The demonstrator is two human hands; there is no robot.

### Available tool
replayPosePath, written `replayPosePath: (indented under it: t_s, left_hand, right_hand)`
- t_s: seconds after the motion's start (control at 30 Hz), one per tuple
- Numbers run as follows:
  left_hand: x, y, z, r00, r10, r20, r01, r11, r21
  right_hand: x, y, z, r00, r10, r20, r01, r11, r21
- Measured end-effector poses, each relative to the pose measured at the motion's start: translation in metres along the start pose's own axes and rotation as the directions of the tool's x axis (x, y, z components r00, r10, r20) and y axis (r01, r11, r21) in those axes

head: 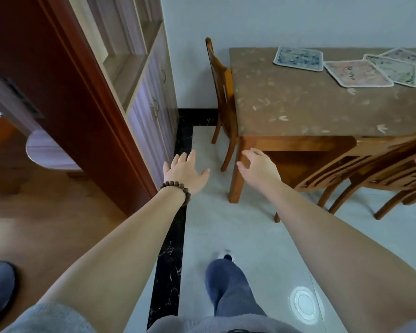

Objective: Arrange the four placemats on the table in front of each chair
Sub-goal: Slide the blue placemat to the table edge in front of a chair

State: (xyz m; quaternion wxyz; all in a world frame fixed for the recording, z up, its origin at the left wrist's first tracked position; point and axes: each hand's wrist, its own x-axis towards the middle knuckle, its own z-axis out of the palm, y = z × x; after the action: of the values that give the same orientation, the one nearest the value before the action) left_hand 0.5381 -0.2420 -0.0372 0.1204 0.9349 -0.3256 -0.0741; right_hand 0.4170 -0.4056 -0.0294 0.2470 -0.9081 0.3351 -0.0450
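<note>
**A:** Placemats first: you have four of them on the table (298,109), all bunched toward its far right part. The blue placemat (298,58) lies alone; the pink placemat (357,73) sits just right of it, overlapping the green-edged placemat (394,69), which in turn overlaps the fourth placemat (412,59) at the frame edge. None is yet in front of a chair.

**B:** And my hands?

**A:** From the head view, the only one you have, both are empty and well short of the mats. Your left hand (184,173), with the bead bracelet (177,188) at its wrist, is spread flat with fingers apart over the floor. Your right hand (258,168) is loosely curled, fingers apart, holding nothing, near the table's front leg (235,174). The mats lie beyond and to the right of both hands.

**B:** How will they handle?

**A:** I judge them thin, light, soft fabric with stitched borders, so they should flop if you lift by one corner. They are not fragile. Pinch an edge with thumb on top, or slide one flat across the cloth. Take the pink one first, since it lies uppermost in the pile nearest your right hand; pulling a lower one would likely drag its neighbours.

**B:** Chairs?

**A:** One left chair (222,92) is tucked at the table's left end; others show at the near right (370,169).
</note>
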Motion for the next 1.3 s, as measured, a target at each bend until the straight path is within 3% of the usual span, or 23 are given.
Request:
replayPosePath:
  t_s: [0.4,0.7,0.83,0.97,1.3]
  left_hand:
    - [0.278,0.011,-0.021,0.999,-0.023,-0.032,0.024,1.0,0.02]
    - [0.424,0.034,-0.033,0.997,0.014,-0.07,-0.012,0.999,0.038]
    - [0.479,0.036,-0.032,0.998,0.035,-0.049,-0.033,0.998,0.045]
    - [0.54,0.04,-0.034,0.995,0.093,-0.045,-0.09,0.994,0.067]
    - [0.73,0.043,-0.041,0.958,0.282,0.045,-0.285,0.957,0.059]
  right_hand:
    - [0.277,0.003,-0.03,0.997,-0.033,-0.076,0.038,0.997,0.067]
    - [0.412,-0.007,-0.061,0.996,0.008,-0.094,0.002,0.994,0.107]
    - [0.464,-0.001,-0.059,0.992,-0.055,-0.112,0.057,0.998,0.019]
    - [0.519,0.014,-0.058,0.99,0.1,-0.098,-0.094,0.994,0.062]
    - [0.666,0.008,-0.05,0.943,0.278,-0.182,-0.266,0.96,0.091]
